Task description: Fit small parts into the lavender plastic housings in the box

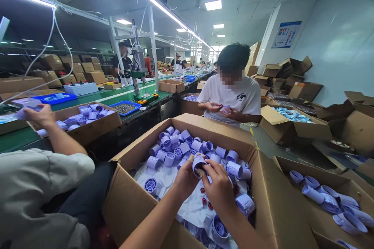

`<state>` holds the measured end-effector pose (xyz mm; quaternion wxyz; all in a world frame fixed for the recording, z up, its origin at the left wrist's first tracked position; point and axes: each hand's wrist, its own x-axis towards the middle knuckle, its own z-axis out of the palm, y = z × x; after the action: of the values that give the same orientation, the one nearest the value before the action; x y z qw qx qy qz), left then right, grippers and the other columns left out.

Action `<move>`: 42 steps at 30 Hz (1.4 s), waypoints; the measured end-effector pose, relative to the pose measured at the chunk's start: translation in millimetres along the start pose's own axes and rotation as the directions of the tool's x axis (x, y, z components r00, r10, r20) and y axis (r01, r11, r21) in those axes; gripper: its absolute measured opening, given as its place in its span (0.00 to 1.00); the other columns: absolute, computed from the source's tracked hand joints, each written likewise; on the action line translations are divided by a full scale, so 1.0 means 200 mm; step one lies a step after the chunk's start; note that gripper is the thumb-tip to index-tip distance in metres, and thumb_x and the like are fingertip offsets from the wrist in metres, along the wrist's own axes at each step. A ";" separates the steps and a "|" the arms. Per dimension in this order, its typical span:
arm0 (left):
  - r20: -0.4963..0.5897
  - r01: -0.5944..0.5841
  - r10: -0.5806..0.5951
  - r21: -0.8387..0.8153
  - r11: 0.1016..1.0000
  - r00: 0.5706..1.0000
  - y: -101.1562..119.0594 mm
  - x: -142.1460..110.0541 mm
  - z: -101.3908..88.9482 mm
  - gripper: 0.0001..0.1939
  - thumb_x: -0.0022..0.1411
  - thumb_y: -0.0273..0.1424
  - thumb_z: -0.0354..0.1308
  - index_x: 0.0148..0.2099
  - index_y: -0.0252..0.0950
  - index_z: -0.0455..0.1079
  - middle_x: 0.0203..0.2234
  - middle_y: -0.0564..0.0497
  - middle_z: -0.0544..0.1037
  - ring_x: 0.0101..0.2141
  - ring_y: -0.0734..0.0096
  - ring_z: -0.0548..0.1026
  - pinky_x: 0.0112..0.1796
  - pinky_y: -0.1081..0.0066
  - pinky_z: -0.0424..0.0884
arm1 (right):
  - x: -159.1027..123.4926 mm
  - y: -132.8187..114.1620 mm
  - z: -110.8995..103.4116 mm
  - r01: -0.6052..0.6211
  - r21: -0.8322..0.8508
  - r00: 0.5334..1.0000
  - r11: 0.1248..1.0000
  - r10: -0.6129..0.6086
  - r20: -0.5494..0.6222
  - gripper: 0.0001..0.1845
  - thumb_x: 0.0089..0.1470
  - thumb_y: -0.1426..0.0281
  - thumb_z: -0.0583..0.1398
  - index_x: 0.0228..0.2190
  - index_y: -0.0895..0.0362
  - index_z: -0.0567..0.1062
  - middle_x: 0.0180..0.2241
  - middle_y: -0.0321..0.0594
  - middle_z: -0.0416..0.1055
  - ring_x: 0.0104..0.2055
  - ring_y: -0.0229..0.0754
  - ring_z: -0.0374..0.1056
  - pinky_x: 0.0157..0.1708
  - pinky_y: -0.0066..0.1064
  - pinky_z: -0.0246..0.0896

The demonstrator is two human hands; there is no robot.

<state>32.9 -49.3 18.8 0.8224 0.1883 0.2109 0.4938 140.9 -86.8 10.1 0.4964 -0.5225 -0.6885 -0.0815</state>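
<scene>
Over a large cardboard box (137, 186), both hands meet on one purple plastic cylinder (199, 162). My left hand (187, 177) grips it from the left, a finger cover showing on one fingertip. From the right, my right hand (217, 181) has its fingers closed at the cylinder's rim and opening; whether they also hold a small part is hidden. Beneath lie many similar purple cylinders (170, 158) on white plastic sheeting (187, 212). Several small red parts (204, 201) rest on the sheeting below my hands.
A co-worker (230, 85) sits across the box, holding small parts. At left, another person's arm (64, 136) reaches over a carton of purple parts (87, 124). A blue tray (125, 108) of small metal pieces stands on the green bench. An open carton (330, 171) of purple rings is at right.
</scene>
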 end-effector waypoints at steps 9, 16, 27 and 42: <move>0.066 0.044 -0.046 0.038 0.998 0.997 0.00 -0.02 0.01 0.13 0.60 0.35 0.56 0.39 0.30 0.73 0.30 0.46 0.77 0.34 0.65 0.75 0.39 0.70 0.67 | -0.01 0.00 0.00 -0.241 0.199 0.970 0.950 0.243 0.011 0.08 0.51 0.71 0.58 0.37 0.53 0.70 0.34 0.42 0.74 0.36 0.47 0.69 0.35 0.38 0.67; -0.037 0.044 -0.040 0.131 0.990 0.999 -0.01 -0.04 -0.01 0.07 0.57 0.28 0.57 0.35 0.30 0.73 0.25 0.49 0.76 0.28 0.70 0.72 0.32 0.73 0.65 | 0.00 0.02 0.00 -0.452 0.320 0.891 0.832 0.406 0.202 0.14 0.42 0.77 0.57 0.33 0.54 0.74 0.33 0.39 0.75 0.30 0.44 0.70 0.30 0.35 0.66; -0.093 0.025 -0.006 0.206 0.978 0.996 -0.01 -0.03 -0.03 0.07 0.56 0.30 0.57 0.29 0.32 0.71 0.23 0.52 0.74 0.27 0.73 0.70 0.31 0.75 0.64 | -0.06 -0.02 0.10 -0.431 0.340 0.900 0.836 0.424 0.099 0.14 0.41 0.78 0.53 0.31 0.52 0.71 0.33 0.40 0.72 0.37 0.48 0.70 0.38 0.40 0.67; 0.047 -0.017 -0.002 0.393 0.919 0.999 0.01 0.00 -0.13 0.09 0.56 0.35 0.59 0.34 0.33 0.73 0.27 0.51 0.74 0.29 0.72 0.70 0.31 0.75 0.64 | -0.04 0.03 0.10 -0.614 0.450 0.788 0.649 0.535 0.303 0.17 0.36 0.75 0.60 0.34 0.52 0.74 0.33 0.38 0.68 0.35 0.45 0.69 0.38 0.37 0.67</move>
<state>17.7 -46.6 -2.1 0.7706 0.3618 0.2861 0.4399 133.7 -76.0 -8.9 0.5689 -0.5614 -0.5152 0.3095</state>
